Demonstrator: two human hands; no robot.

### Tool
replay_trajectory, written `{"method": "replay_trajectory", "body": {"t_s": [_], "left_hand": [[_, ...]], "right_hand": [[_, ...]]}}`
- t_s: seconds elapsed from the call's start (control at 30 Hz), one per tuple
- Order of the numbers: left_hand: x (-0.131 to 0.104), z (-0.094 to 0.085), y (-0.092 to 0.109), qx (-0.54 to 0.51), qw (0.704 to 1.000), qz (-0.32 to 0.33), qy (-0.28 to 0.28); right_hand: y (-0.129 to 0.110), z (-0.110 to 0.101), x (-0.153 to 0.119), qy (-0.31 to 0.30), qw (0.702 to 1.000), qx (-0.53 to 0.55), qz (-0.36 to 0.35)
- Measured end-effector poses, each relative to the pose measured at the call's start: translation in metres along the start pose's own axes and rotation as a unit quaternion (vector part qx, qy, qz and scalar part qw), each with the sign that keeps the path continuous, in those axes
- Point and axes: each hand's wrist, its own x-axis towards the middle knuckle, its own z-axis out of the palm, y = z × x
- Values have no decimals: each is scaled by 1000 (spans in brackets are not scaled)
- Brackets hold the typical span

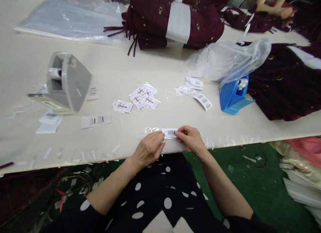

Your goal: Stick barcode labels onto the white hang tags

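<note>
Close to the table's front edge, both my hands are on a white barcode tag [170, 134] with a clear plastic sleeve showing at its left end. My left hand [150, 146] pinches it near the middle, fingers curled. At the tag's right end, the thumb and fingertips of my right hand [191, 138] press together on it. Beyond my hands lies a small pile of printed tags in clear sleeves [144, 96], with one single sleeved tag [122, 106] to its left. A printed label strip [95, 120] lies flat further left.
A grey tape dispenser [70, 82] stands at left, a blue dispenser [234, 94] at right with a clear plastic bag [225, 59] against it. White tags [190, 86] and a barcode sticker sheet [203, 101] lie nearby. Bundled maroon garments [150, 19] and plastic bags [72, 17] are behind. Another person's hands [286, 13] show far right.
</note>
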Motion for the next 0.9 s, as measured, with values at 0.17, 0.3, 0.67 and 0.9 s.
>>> {"method": "replay_trajectory", "body": {"t_s": [0.17,0.3,0.67,0.9], "left_hand": [[0,-1,0,8,1000,7,-4],[0,-1,0,13,1000,15,-3],[1,-6,3,-2,998,56,12],[9,-4,7,19,995,97,-23]], "right_hand": [[1,1,0,10,1000,-11,-2],[1,3,1,19,999,-37,-5],[3,7,0,62,988,-139,-27],[-3,9,-2,69,984,-161,-35]]}}
